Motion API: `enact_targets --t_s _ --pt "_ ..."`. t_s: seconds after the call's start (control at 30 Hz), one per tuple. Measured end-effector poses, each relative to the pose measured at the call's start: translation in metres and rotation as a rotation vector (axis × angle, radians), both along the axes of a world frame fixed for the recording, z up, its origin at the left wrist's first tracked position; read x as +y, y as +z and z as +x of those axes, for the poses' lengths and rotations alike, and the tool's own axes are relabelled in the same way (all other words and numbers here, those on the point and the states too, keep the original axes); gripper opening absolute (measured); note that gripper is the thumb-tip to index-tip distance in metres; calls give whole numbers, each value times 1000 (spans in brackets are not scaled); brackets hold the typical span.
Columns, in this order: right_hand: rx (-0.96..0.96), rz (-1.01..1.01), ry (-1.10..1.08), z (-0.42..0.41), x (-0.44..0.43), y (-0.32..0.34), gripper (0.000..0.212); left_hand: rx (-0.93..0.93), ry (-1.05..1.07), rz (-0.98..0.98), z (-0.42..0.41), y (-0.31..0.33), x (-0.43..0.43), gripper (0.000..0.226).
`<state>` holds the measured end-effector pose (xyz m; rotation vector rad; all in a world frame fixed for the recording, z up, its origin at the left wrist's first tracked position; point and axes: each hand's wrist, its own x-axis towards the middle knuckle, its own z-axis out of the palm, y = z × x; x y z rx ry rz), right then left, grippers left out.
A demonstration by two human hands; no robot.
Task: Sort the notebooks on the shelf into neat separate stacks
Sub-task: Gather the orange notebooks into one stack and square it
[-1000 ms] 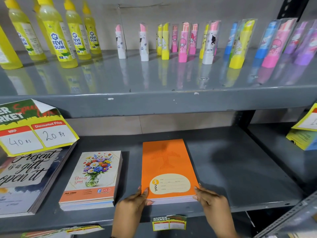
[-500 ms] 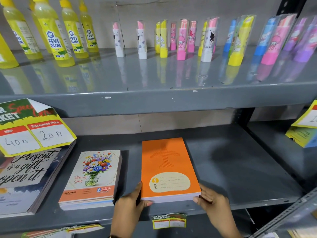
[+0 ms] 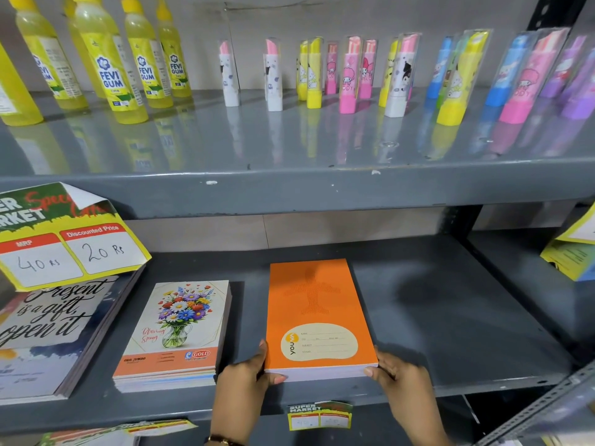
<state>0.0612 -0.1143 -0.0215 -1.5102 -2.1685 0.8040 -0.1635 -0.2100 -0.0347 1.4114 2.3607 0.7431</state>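
Observation:
An orange notebook stack point(image 3: 314, 313) lies on the lower grey shelf point(image 3: 450, 317), near its front edge. My left hand point(image 3: 246, 379) grips its near left corner, fingers along the left side and thumb at the front. At the near right corner my right hand point(image 3: 397, 378) presses against the stack. Left of it sits a stack of flower-cover notebooks point(image 3: 177, 336). Further left is a stack with a lettered "Present is a gift" cover point(image 3: 48, 333), partly cut off by the frame edge.
A yellow price sign point(image 3: 64, 239) hangs over the leftmost stack. The upper shelf point(image 3: 289, 185) carries yellow gum bottles point(image 3: 109, 69) and several coloured stick packs point(image 3: 347, 75). A small price tag point(image 3: 320, 415) sticks to the shelf's front lip. A dark upright post point(image 3: 463, 220) stands at right.
The left hand slid from the front edge round to the stack's left side. The right hand shifted to the near right corner. The orange stack sits a little squarer.

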Motion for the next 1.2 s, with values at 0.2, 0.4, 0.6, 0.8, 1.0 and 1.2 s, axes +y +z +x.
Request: enact_targets --t_s 0.2,0.4,0.6,0.8,1.0,1.2 --pt "-88 35 15 -2 -1 7 32 14 30 -12 4 2 -1 66" --pt "-125 39 47 -2 1 7 35 89 49 -71 9 3 1 65" --pt "-63 55 53 -1 4 5 30 102 54 -72 10 0 2 63" --pt "15 0 83 4 7 -1 33 118 39 -69 9 -2 0 65" --pt "99 -101 74 17 13 -1 34 67 44 -35 6 5 -6 70" --pt "-96 -35 129 11 20 -12 30 111 8 -109 9 3 -7 35"
